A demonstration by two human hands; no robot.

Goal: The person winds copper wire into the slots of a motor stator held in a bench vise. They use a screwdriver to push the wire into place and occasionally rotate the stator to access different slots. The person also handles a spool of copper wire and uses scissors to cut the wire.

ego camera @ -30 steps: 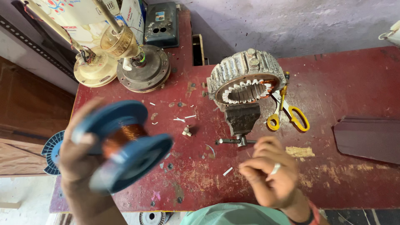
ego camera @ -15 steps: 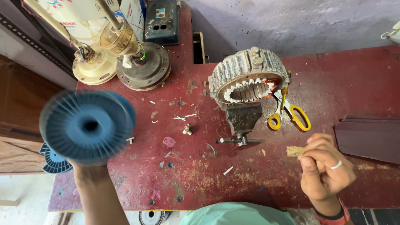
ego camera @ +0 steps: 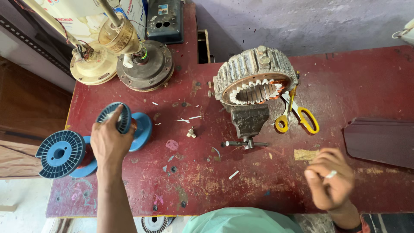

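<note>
Two blue plastic spools are over on the left of the worn red workbench (ego camera: 366,82), way off to the left of the grey ribbed motor stator (ego camera: 254,77) clamped in the small bench vise (ego camera: 248,123): the left hand (ego camera: 108,144) is wrapped around the rim of the copper-wound spool (ego camera: 125,123), and the second spool (ego camera: 62,154) sits just left of that hand at the bench edge. Right hand (ego camera: 330,183) is below and right of the stator, fingers curled in loosely, looks like it's holding nothing, though it's a bit blurry. Yellow-handled scissors (ego camera: 297,114) lie right up against the stator's right side.
</note>
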